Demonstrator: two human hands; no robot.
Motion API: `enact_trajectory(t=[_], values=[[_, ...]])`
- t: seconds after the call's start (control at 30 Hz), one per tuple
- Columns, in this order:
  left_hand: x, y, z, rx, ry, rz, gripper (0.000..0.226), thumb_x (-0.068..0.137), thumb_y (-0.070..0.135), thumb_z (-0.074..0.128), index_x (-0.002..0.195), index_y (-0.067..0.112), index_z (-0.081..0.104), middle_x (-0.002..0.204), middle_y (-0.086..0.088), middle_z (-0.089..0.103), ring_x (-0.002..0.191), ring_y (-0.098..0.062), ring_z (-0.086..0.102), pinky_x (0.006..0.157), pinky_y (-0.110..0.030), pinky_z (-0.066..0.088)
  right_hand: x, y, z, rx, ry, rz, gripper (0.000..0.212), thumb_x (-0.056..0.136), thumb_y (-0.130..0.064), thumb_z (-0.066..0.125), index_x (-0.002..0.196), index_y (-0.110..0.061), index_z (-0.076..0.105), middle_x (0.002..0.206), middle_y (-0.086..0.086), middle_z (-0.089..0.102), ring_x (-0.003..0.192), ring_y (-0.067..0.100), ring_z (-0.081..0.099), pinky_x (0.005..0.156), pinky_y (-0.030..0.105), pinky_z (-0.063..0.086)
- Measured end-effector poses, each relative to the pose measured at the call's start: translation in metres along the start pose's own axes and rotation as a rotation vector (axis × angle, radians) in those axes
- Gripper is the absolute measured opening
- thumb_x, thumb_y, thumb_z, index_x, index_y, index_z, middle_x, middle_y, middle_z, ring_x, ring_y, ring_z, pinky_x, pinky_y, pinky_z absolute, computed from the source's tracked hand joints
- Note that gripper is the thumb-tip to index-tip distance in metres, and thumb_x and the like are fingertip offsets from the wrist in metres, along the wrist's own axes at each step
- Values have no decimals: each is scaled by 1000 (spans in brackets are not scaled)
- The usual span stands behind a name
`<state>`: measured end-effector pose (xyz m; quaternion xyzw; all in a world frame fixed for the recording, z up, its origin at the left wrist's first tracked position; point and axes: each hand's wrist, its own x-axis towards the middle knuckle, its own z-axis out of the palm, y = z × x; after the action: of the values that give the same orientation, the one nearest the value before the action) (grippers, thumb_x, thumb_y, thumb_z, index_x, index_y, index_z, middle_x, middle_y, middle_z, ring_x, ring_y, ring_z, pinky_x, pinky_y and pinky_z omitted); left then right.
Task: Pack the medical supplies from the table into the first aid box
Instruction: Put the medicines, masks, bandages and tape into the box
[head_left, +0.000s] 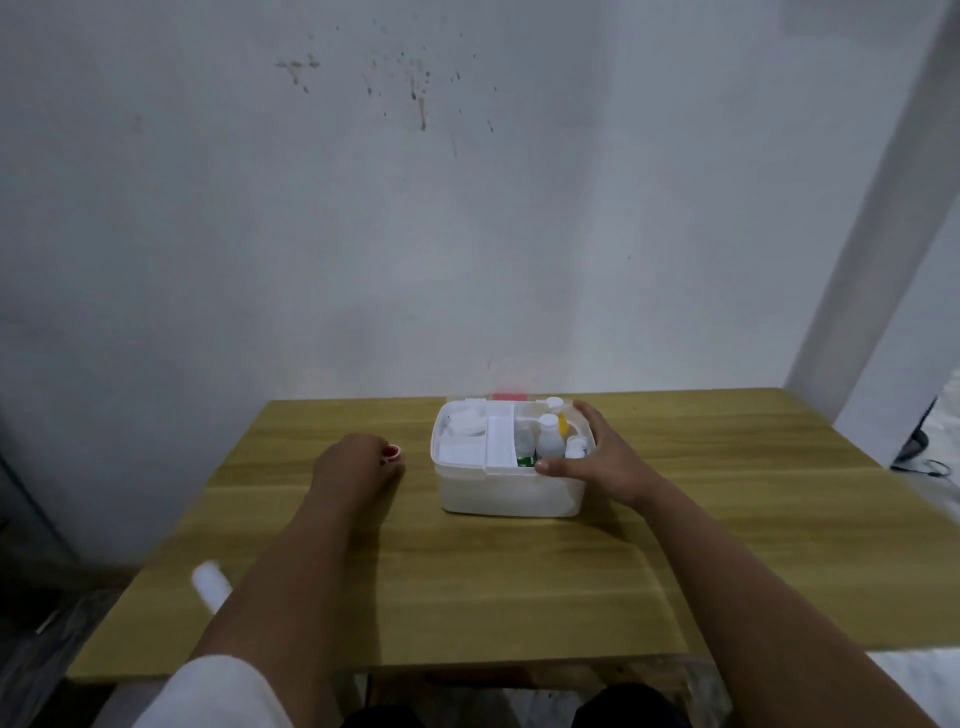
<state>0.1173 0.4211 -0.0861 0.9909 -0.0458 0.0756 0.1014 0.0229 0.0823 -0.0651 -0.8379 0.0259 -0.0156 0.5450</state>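
Note:
The white first aid box (498, 493) stands open on the far middle of the wooden table (467, 582). Its right compartment holds white bottles (549, 439) and a yellow item (562, 423). White rolls (465, 423) lie in the left compartment. My right hand (608, 457) grips the box's right end, thumb on the front rim and fingers over the back corner. My left hand (348, 462) rests on the table left of the box, its fingers curled on a small red item (390, 453). A blurred white roll (210, 582) lies near the table's left edge, beside my left forearm.
The box's translucent lid (511, 396), with a red mark, stands up at the back against the white wall (467, 234). The table's far edge meets that wall. A dark cable and stand (919, 447) lie on the floor at the right.

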Motion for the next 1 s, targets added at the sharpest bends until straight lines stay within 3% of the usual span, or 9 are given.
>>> enact_trajectory(t=[0.17, 0.33, 0.47, 0.7, 0.83, 1.0], values=[[7, 5, 6, 47, 40, 21, 34, 95, 52, 64, 118, 28, 68, 116, 4, 71, 105, -20, 66, 75, -31, 49, 2, 2, 0, 12, 5, -2, 142, 48, -52, 98, 163, -28, 18, 146, -4, 52, 128, 18, 56, 105, 32, 48], [11, 13, 11, 21, 44, 5, 29, 97, 52, 60, 110, 31, 75, 103, 5, 74, 95, -19, 68, 75, -31, 55, 4, 5, 0, 11, 8, -6, 138, 52, -49, 99, 162, -29, 18, 147, -4, 52, 128, 18, 56, 104, 32, 49], [11, 14, 14, 2, 73, -11, 30, 100, 50, 57, 111, 31, 77, 103, 7, 75, 95, -18, 69, 79, -34, 58, 5, 6, 0, 8, 11, -6, 145, 44, -59, 98, 162, -31, 19, 147, -5, 53, 128, 17, 56, 107, 36, 50], [3, 11, 12, -70, 80, -12, 28, 98, 53, 60, 112, 35, 76, 104, 9, 74, 96, -16, 68, 71, -31, 53, 5, 8, 0, 9, 12, 0, 149, 39, -64, 97, 162, -32, 19, 148, -6, 53, 130, 16, 56, 112, 41, 48], [-2, 10, -10, -164, 189, 19, 26, 99, 52, 61, 108, 34, 77, 96, 10, 75, 86, -15, 66, 63, -28, 46, 2, 2, -2, -10, 11, 15, 149, 38, -66, 97, 161, -32, 20, 149, -8, 51, 132, 17, 54, 113, 41, 47], [-9, 24, -55, -318, 338, 99, 29, 95, 57, 67, 110, 35, 79, 102, 14, 77, 91, -12, 71, 65, -28, 49, -2, -3, -1, -45, 14, 28, 148, 39, -68, 97, 161, -31, 21, 151, -6, 50, 135, 19, 53, 112, 44, 47]])
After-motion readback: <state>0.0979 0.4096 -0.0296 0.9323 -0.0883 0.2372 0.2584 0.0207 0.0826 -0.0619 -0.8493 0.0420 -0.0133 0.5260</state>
